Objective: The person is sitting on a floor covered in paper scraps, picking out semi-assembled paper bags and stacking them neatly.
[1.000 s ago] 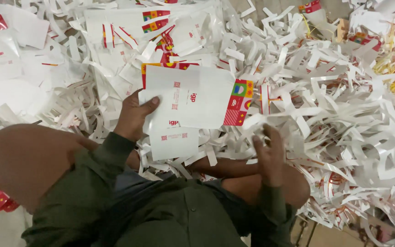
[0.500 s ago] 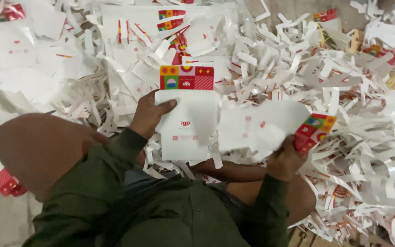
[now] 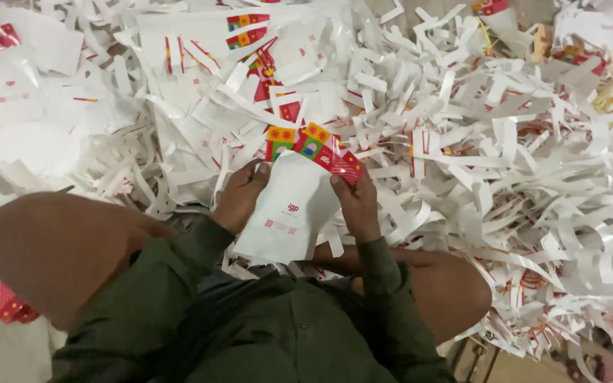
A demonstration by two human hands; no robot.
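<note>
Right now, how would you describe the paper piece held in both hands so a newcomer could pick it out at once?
Start from the big heap of white paper strips that fills the floor. At its near edge, above the person's knees, the left hand and right hand pinch one folded white sheet by its top corners. Unlike the loose scraps around it, it is whole, lifted, and topped by a band of red, orange and green squares.

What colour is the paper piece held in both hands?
Mostly white paper piece, with a red, orange and green patterned top edge; the head view shows it.
</note>
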